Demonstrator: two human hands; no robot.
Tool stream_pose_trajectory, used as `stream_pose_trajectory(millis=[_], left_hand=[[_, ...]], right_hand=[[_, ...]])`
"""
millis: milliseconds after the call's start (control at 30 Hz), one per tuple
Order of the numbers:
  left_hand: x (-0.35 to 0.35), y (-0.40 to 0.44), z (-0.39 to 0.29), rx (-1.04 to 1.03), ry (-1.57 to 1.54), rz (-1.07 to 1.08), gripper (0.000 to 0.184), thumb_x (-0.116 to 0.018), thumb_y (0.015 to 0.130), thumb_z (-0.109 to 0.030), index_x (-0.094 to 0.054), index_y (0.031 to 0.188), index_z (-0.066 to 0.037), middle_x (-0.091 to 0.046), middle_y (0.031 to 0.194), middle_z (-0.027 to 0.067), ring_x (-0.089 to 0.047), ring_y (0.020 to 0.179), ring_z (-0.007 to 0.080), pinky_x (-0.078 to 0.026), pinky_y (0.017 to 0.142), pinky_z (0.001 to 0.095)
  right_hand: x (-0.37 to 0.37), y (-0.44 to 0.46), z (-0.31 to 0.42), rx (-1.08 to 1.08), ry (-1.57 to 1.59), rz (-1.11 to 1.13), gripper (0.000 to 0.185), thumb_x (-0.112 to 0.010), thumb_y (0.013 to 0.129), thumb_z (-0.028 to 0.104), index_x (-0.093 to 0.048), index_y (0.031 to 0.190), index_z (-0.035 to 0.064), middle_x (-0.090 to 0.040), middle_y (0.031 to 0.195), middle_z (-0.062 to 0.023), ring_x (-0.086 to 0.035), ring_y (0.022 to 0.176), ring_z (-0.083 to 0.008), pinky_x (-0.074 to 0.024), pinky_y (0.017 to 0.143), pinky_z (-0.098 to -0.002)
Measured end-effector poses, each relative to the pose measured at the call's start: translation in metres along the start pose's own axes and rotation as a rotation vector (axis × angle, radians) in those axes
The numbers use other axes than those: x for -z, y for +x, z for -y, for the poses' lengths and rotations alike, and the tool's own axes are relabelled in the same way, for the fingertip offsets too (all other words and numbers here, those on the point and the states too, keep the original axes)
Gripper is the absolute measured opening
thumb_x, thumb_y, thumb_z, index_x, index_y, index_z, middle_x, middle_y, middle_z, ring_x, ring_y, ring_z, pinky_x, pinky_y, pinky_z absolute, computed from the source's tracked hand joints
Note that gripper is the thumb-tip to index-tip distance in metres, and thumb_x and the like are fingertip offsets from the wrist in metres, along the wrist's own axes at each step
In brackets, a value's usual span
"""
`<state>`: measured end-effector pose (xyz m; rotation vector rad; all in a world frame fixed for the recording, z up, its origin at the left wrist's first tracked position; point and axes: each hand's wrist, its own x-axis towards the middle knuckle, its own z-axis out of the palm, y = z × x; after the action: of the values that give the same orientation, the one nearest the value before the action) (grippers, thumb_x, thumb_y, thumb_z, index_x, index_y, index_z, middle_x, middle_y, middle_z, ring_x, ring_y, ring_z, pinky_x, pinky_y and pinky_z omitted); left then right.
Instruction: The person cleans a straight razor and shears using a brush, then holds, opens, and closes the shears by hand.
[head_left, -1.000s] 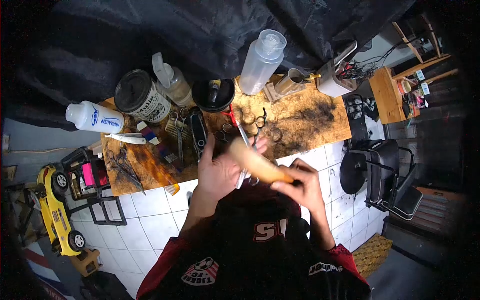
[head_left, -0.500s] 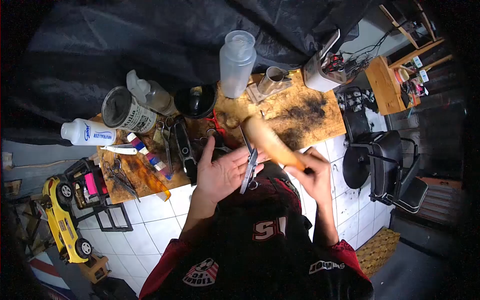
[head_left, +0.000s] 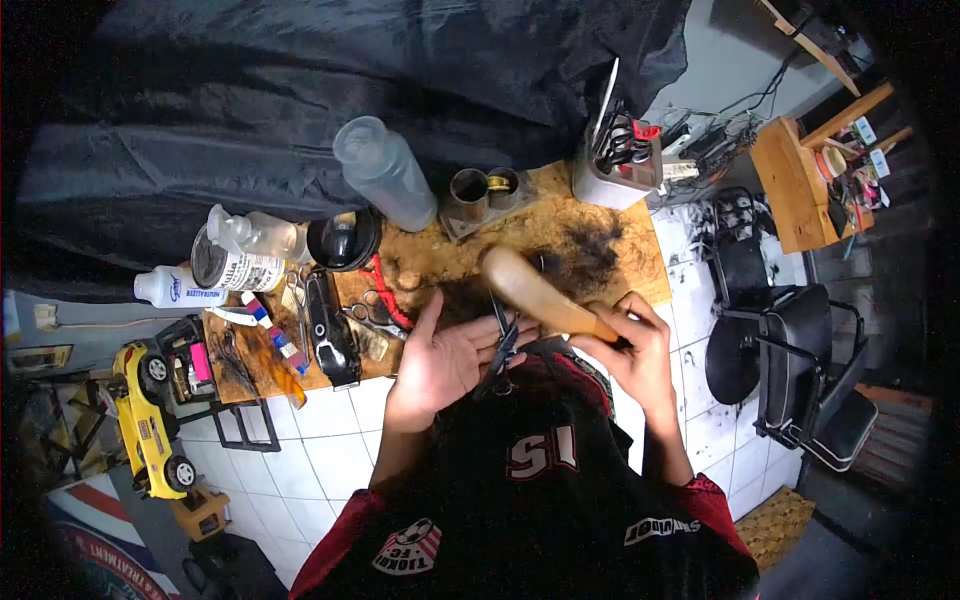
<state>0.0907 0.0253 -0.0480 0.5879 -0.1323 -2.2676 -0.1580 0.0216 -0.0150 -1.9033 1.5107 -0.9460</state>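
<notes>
My left hand is palm up above the table's front edge, its fingers stretched out. A pair of hair scissors lies across those fingers, blades toward the table and finger rings toward me. In my right hand is a brush with a pale, rounded head and an orange-brown handle end, gripped between thumb and fingers. The brush head hangs over the table near the scissor tips, slightly blurred; whether it touches them I cannot tell.
Dark hair clippings lie on the wooden table. At its left are a hair clipper, scissors, a comb, a bottle and a tin. A clear bottle and a tool bin stand behind. Right: a black chair.
The view has shifted, so the table items sit differently in the picture. The brush is tilted flatter than before, still in my right hand. The scissors remain on my left fingers.
</notes>
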Motion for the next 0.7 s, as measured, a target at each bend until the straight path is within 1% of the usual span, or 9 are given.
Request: stream_pose_trajectory(millis=[67,133,167,200,367,467,500,633,700], left_hand=[[-0.001,0.009,0.003,-0.030,-0.079,0.012,0.091,-0.020,0.091,-0.065,-0.035,0.131,0.015,-0.027,0.142,0.0326,-0.029,0.133,0.0419,-0.021,0.110,0.0538],[-0.011,0.020,0.004,-0.067,-0.128,0.067,0.091,-0.020,0.091,-0.065,-0.030,0.134,0.015,-0.021,0.144,0.0331,-0.024,0.136,0.0408,-0.018,0.111,0.0538],[-0.013,0.024,0.003,-0.081,-0.069,0.107,0.093,-0.018,0.090,-0.067,-0.027,0.136,0.014,-0.027,0.144,0.0295,-0.030,0.134,0.0390,-0.023,0.111,0.0469],[-0.016,0.028,0.002,-0.087,-0.091,0.053,0.091,-0.018,0.091,-0.065,-0.027,0.137,0.013,-0.025,0.144,0.0293,-0.027,0.135,0.0387,-0.021,0.112,0.0469],[-0.032,0.040,0.005,-0.147,0.009,-0.066,0.075,-0.025,0.095,-0.055,-0.032,0.137,0.007,-0.031,0.143,0.0266,-0.031,0.135,0.0343,-0.026,0.111,0.0452],[-0.042,0.043,0.011,-0.136,-0.024,-0.140,0.068,-0.031,0.096,-0.049,-0.037,0.135,0.006,-0.038,0.139,0.0258,-0.038,0.130,0.0348,-0.030,0.109,0.0444],[-0.044,0.046,0.016,-0.142,-0.017,-0.155,0.066,-0.031,0.096,-0.048,-0.039,0.132,0.006,-0.042,0.137,0.0248,-0.043,0.127,0.0348,-0.031,0.108,0.0444],[-0.028,0.048,0.030,-0.214,-0.025,-0.099,0.066,-0.030,0.097,-0.048,-0.040,0.131,0.007,-0.044,0.135,0.0239,-0.046,0.123,0.0350,-0.033,0.107,0.0444],[-0.030,0.047,0.034,-0.259,-0.063,-0.133,0.065,-0.030,0.097,-0.046,-0.039,0.132,0.007,-0.041,0.137,0.0250,-0.043,0.126,0.0347,-0.032,0.108,0.0445]], right_hand=[[0.011,-0.002,-0.014,0.116,0.048,0.176,0.035,-0.083,0.063,0.019,-0.070,0.092,0.0019,-0.058,0.076,-0.0096,-0.060,0.069,-0.0225,-0.0484,0.063,-0.0302],[0.025,-0.002,-0.019,-0.005,0.123,0.460,0.034,-0.082,0.066,0.026,-0.072,0.090,0.0045,-0.064,0.086,-0.0124,-0.063,0.077,-0.0262,-0.0520,0.070,-0.0353],[0.027,-0.006,-0.023,0.063,0.133,0.495,0.037,-0.083,0.064,0.025,-0.071,0.091,0.0028,-0.063,0.082,-0.0120,-0.063,0.073,-0.0247,-0.0503,0.066,-0.0339],[0.028,-0.009,-0.027,0.130,0.144,0.528,0.041,-0.085,0.062,0.023,-0.070,0.093,0.0011,-0.061,0.079,-0.0116,-0.062,0.070,-0.0231,-0.0487,0.062,-0.0324],[0.047,0.012,-0.055,0.188,0.312,0.517,0.043,-0.087,0.058,0.022,-0.070,0.094,0.0031,-0.063,0.082,-0.0096,-0.062,0.072,-0.0216,-0.0490,0.063,-0.0325],[0.050,0.030,-0.058,0.039,0.095,0.283,0.039,-0.082,0.065,0.027,-0.070,0.091,0.0014,-0.063,0.087,-0.0135,-0.063,0.079,-0.0281,-0.0511,0.068,-0.0352],[0.042,0.034,-0.068,0.041,0.095,0.198,0.042,-0.082,0.065,0.028,-0.069,0.093,-0.0011,-0.062,0.084,-0.0128,-0.062,0.076,-0.0260,-0.0507,0.066,-0.0337],[0.045,0.046,-0.075,0.072,0.093,0.329,0.044,-0.082,0.066,0.029,-0.068,0.096,-0.0009,-0.062,0.083,-0.0125,-0.062,0.074,-0.0251,-0.0507,0.065,-0.0326],[0.048,0.043,-0.076,0.220,0.205,0.452,0.045,-0.083,0.064,0.025,-0.067,0.098,-0.0008,-0.060,0.081,-0.0113,-0.060,0.072,-0.0246,-0.0493,0.064,-0.0328]])
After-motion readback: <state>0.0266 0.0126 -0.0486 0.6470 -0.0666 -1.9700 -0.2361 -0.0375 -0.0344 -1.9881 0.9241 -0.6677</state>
